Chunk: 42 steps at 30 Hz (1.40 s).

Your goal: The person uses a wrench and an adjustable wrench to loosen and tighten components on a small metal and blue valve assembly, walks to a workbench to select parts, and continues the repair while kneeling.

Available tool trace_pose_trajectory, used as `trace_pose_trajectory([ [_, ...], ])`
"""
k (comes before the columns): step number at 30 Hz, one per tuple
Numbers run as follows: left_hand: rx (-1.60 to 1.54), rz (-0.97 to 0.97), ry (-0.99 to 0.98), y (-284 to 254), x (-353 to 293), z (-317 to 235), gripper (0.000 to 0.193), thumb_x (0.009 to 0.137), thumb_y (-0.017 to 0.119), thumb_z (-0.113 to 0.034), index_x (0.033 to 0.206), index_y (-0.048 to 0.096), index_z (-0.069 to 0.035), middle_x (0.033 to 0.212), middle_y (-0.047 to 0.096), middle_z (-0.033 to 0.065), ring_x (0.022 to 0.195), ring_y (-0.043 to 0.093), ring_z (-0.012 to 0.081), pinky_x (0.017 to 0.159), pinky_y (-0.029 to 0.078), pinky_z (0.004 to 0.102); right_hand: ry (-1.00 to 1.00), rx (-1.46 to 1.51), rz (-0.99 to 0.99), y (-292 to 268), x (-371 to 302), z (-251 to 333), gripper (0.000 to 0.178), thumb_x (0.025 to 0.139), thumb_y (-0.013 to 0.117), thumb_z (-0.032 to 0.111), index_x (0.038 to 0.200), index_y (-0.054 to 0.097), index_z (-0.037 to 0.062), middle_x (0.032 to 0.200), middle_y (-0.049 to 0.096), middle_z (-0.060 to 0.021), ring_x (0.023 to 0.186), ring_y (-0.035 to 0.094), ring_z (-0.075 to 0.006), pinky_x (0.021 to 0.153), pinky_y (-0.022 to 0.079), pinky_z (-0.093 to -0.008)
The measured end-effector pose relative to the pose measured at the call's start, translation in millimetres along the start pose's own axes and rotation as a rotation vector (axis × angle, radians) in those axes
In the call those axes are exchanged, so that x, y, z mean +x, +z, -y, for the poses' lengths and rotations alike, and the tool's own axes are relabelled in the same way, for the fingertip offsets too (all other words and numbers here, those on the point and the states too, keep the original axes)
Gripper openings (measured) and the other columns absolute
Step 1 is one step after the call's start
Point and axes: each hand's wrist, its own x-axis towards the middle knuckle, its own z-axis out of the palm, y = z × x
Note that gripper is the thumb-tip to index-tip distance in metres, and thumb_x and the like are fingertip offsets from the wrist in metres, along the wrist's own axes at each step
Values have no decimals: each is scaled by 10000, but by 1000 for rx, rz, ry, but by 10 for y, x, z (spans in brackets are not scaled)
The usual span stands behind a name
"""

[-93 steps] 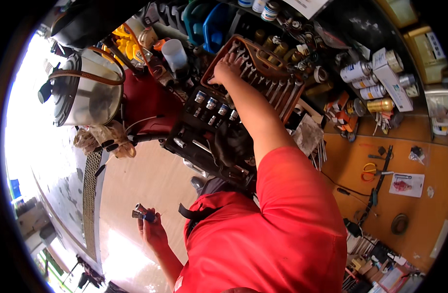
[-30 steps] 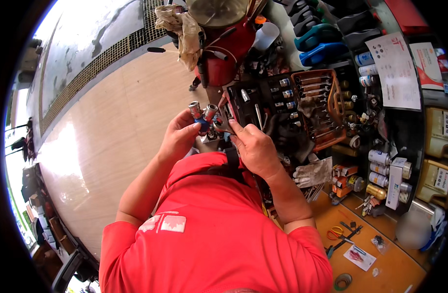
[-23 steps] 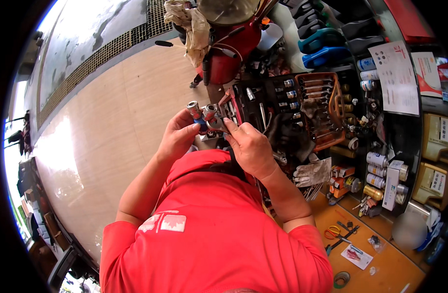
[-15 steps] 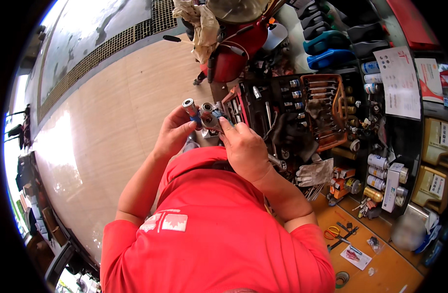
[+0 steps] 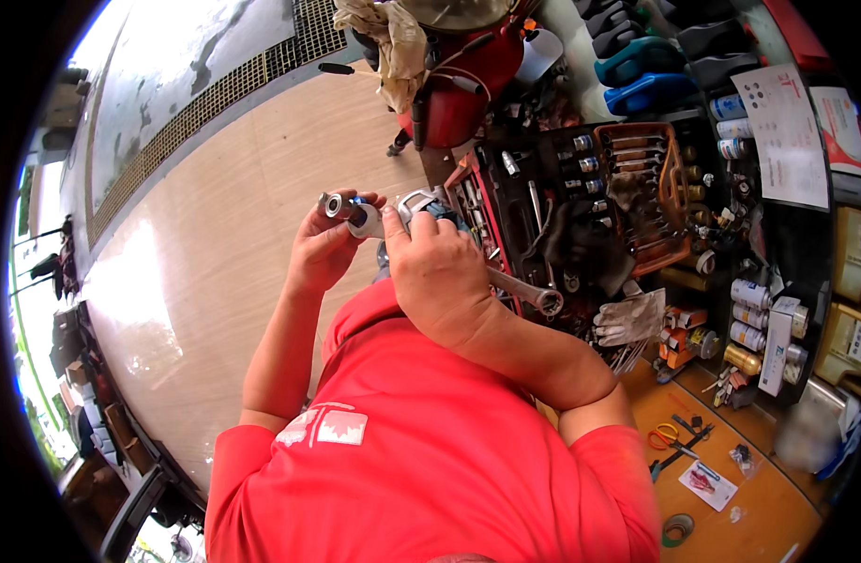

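Note:
A metal cylindrical fitting [image 5: 338,207], hollow at its end and with a bit of blue beside it, is pinched in the fingers of my left hand [image 5: 320,251]. My right hand [image 5: 440,274] is closed around a long combination wrench [image 5: 524,290]. Its ring end sticks out to the right of my wrist. The open jaw, left of my right fingers, lies at the fitting; whether it grips the flats I cannot tell. Just beyond my right knuckles a silver and blue part [image 5: 417,202] shows, partly covered by the hand.
A red tool drawer [image 5: 470,202] and a black tool case [image 5: 520,174] with sockets stand right of my hands. An orange tray [image 5: 670,178] of wrenches lies farther right, near grey gloves [image 5: 629,319]. A red machine [image 5: 454,108] stands ahead. Scissors [image 5: 665,435] rest on the orange surface.
My right hand has shifted left and turned, bringing the wrench jaw to the fitting; more of its handle shows. The fitting in my left hand has tilted and moved slightly left.

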Motion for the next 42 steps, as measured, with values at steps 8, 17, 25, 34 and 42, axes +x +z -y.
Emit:
trace_pose_trajectory([
  [8, 84, 47, 27, -65, 25, -119, 480, 860, 677, -82, 1305, 513, -7, 1329, 564, 186, 1305, 479, 354, 1093, 366, 500, -13, 93, -30, -11, -9, 58, 358, 852, 581, 106, 1198, 652, 46, 778, 549, -77, 694, 628, -212, 559, 535, -311],
  [17, 119, 31, -1, -65, 54, -123, 517, 881, 693, -121, 1340, 492, 3, 1357, 543, 194, 1300, 488, 345, 1088, 378, 483, -15, 103, -16, 5, -24, -11, 378, 832, 600, 110, 1201, 649, 44, 768, 546, -68, 672, 627, -204, 565, 533, -303],
  [25, 242, -70, 27, -205, 61, -70, 314, 890, 690, -97, 1176, 600, -3, 1256, 617, 189, 1207, 570, 312, 1019, 447, 448, 71, 322, 148, -8, 86, -147, 353, 903, 606, 171, 1233, 617, 43, 829, 601, -134, 711, 656, -304, 618, 540, -383],
  [34, 309, -89, 37, -100, 59, -132, 314, 881, 694, -51, 1172, 602, 23, 1108, 669, 108, 979, 637, 189, 871, 520, 351, 84, 457, 196, 25, 124, -210, 333, 922, 584, 174, 1213, 610, 14, 869, 619, -172, 767, 652, -339, 673, 532, -406],
  [42, 473, -117, 29, -8, 20, -191, 268, 888, 676, -25, 1137, 603, 41, 1032, 673, 87, 856, 639, 154, 797, 538, 317, 50, 470, 299, 15, 197, -276, 320, 942, 554, 205, 1191, 603, 11, 887, 647, -191, 818, 662, -355, 725, 536, -421],
])
